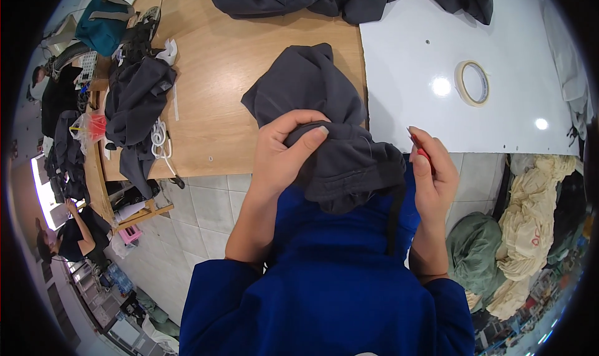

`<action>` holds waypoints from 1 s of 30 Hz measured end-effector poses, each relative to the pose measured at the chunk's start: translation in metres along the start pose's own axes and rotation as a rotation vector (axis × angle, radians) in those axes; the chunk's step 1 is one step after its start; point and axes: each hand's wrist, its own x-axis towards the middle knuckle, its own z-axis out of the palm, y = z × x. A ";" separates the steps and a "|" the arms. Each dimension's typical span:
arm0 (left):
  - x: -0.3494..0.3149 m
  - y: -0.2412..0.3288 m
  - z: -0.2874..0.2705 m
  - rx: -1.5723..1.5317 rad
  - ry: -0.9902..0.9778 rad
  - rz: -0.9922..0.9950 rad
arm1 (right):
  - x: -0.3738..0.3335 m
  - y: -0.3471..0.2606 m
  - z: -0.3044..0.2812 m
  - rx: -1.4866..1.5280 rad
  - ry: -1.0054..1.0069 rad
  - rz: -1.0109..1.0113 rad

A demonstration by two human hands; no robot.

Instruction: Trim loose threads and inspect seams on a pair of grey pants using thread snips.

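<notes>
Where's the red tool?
Head view, right of centre: the red tool is in the right hand, just right of the held dark grey garment.

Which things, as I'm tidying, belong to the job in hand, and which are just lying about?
In hand:
dark grey cloth, in the left hand
small red tool, in the right hand

Apparently lying about:
tape roll
green cloth bundle
cream fabric

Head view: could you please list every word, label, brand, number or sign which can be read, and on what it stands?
Cream fabric bundle: a red marking, which I do not copy out.
Held dark grey garment: no lettering that I can see.
Tape roll: none that I can read.
Background: too small or blurred to read.
</notes>
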 end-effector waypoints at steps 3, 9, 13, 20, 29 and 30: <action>-0.003 -0.001 -0.004 -0.073 -0.031 -0.040 | -0.004 0.002 0.007 0.229 -0.087 0.196; -0.004 -0.009 -0.004 -0.070 -0.153 0.074 | -0.001 -0.005 0.031 0.156 -0.193 0.115; -0.004 -0.010 -0.006 -0.022 -0.111 0.083 | 0.002 -0.010 0.026 0.398 -0.097 0.350; 0.005 -0.009 -0.001 0.211 0.005 0.144 | -0.003 -0.006 0.018 0.407 -0.191 0.206; 0.006 0.003 0.024 0.918 -0.202 0.623 | 0.000 -0.010 0.027 0.322 -0.203 0.087; 0.006 0.002 0.027 0.896 -0.243 0.606 | 0.000 -0.009 0.026 0.276 -0.213 0.048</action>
